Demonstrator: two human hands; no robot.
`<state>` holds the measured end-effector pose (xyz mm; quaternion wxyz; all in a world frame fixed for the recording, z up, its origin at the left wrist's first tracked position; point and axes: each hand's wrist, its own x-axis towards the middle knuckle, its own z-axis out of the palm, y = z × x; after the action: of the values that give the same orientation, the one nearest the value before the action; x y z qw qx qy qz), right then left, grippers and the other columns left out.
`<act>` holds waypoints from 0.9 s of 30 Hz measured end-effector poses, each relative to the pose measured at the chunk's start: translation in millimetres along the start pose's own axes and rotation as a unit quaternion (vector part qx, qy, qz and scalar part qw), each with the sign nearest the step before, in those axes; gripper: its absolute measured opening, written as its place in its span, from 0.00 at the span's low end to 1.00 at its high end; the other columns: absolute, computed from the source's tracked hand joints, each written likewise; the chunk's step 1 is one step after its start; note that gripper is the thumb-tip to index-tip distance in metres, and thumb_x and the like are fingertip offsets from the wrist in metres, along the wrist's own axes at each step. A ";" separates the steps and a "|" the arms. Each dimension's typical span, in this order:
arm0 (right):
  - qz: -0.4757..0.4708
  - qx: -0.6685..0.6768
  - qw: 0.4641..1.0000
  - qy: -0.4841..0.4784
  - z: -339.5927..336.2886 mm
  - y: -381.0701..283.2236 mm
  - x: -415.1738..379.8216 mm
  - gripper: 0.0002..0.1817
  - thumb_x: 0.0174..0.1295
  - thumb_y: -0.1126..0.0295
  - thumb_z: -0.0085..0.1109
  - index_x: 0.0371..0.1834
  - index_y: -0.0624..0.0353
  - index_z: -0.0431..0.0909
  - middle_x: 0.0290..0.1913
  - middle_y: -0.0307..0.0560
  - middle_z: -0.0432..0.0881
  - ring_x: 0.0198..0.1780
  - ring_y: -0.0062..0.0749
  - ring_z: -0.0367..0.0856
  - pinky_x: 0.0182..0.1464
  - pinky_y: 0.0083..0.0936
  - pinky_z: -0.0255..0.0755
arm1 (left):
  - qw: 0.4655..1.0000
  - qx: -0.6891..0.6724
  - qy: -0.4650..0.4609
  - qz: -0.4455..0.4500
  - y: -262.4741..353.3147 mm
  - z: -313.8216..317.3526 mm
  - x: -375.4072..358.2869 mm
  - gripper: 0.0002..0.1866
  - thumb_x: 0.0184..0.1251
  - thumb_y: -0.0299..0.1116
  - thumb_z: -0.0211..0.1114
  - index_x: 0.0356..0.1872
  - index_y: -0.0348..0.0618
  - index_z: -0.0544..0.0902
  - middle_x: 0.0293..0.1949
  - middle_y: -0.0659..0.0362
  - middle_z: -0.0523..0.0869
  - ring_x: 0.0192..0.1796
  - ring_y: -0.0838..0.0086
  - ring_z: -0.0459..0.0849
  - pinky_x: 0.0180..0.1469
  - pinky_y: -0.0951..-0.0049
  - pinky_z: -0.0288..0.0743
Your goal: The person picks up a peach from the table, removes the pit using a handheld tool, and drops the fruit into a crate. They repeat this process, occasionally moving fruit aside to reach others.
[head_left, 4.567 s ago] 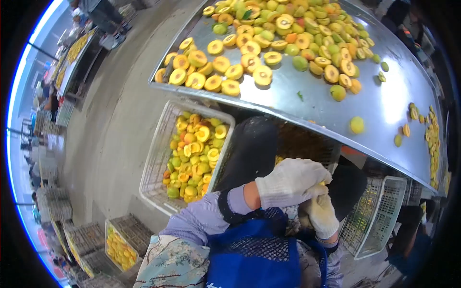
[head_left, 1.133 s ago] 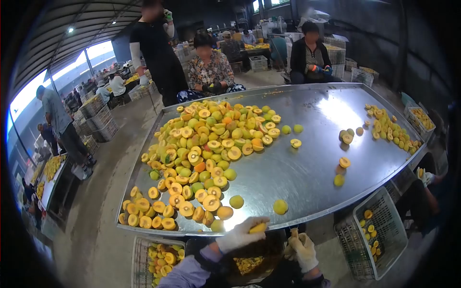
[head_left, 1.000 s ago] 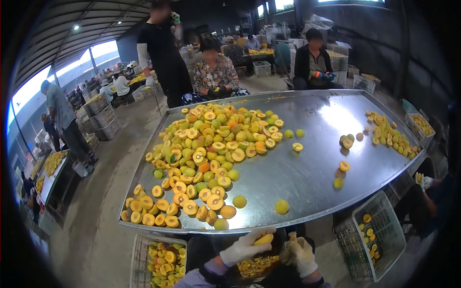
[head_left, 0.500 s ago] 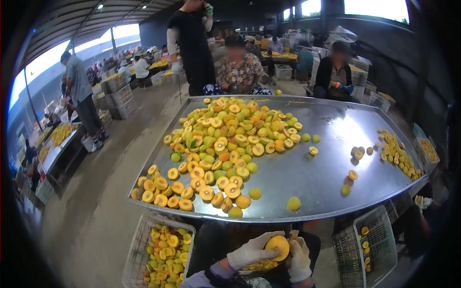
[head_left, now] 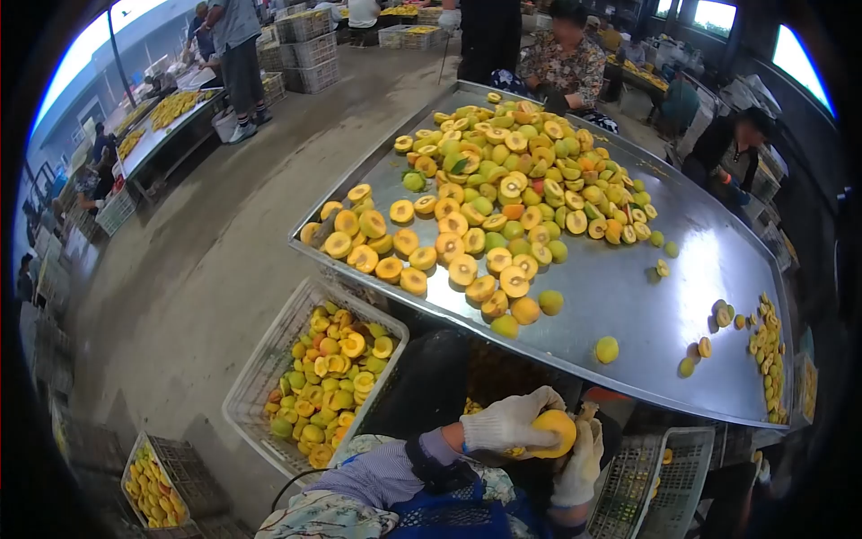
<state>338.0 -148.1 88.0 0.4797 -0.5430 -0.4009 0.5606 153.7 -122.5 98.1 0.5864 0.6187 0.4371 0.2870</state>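
My left hand, in a whitish glove, is closed round a yellow fruit half below the metal table's near edge. Close beside it on the right, my right hand, also gloved, has its fingers bent round a small brownish object that I cannot make out. Its fingertips are near the fruit half. A large heap of halved yellow and green fruit lies on the metal table in front of both hands. A crate of fruit halves stands to the left of my left arm.
Crates stand at the lower right, and another crate holds fruit at the lower left. A smaller fruit pile lies at the table's right end. Several people sit or stand beyond the table; one person stands at the upper left.
The view has turned left and down, so the table appears tilted and more of the left crate shows. My left hand still holds the fruit half, now turned with its rounded side more visible.
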 end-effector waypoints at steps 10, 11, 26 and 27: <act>0.023 -0.001 0.998 -0.051 35.1 -34.5 -7.9 0.12 0.70 0.61 0.49 0.45 0.59 0.73 0.25 0.37 0.75 0.15 0.14 0.64 0.18 0.12 0.58 | 0.895 -0.426 0.127 -0.017 -22.5 -19.6 -1.4 0.20 0.59 0.24 0.62 0.51 0.35 0.68 0.56 0.45 0.80 0.57 0.64 0.80 0.60 0.68 0.74; 0.043 -0.015 0.997 -0.059 36.9 -37.2 -10.5 0.12 0.70 0.62 0.48 0.44 0.60 0.73 0.25 0.38 0.76 0.17 0.14 0.66 0.20 0.11 0.60 | 0.885 -0.445 0.137 -0.008 -16.8 -26.1 -5.2 0.19 0.60 0.24 0.60 0.51 0.35 0.68 0.56 0.44 0.80 0.56 0.63 0.81 0.58 0.66 0.76; 0.026 -0.043 0.980 -0.194 44.7 -35.2 -17.3 0.11 0.66 0.68 0.59 0.45 0.64 0.74 0.26 0.34 0.75 0.27 0.14 0.73 0.31 0.14 0.69 | 0.847 -0.475 0.210 0.117 -9.6 -22.2 -5.3 0.28 0.77 0.50 0.48 0.63 0.34 0.68 0.56 0.42 0.78 0.55 0.53 0.81 0.57 0.57 0.78; -0.032 -0.058 0.975 -0.211 42.4 -31.6 -16.6 0.11 0.67 0.68 0.58 0.45 0.64 0.74 0.26 0.34 0.75 0.26 0.14 0.73 0.30 0.14 0.70 | 0.856 -0.450 0.214 0.136 -10.1 -21.6 -4.5 0.28 0.77 0.50 0.47 0.63 0.33 0.67 0.57 0.42 0.78 0.56 0.53 0.81 0.58 0.57 0.78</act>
<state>298.3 -154.4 126.2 0.3698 -0.4263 -0.5424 0.6224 130.8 -116.9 92.1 0.6478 0.2636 0.2864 0.6549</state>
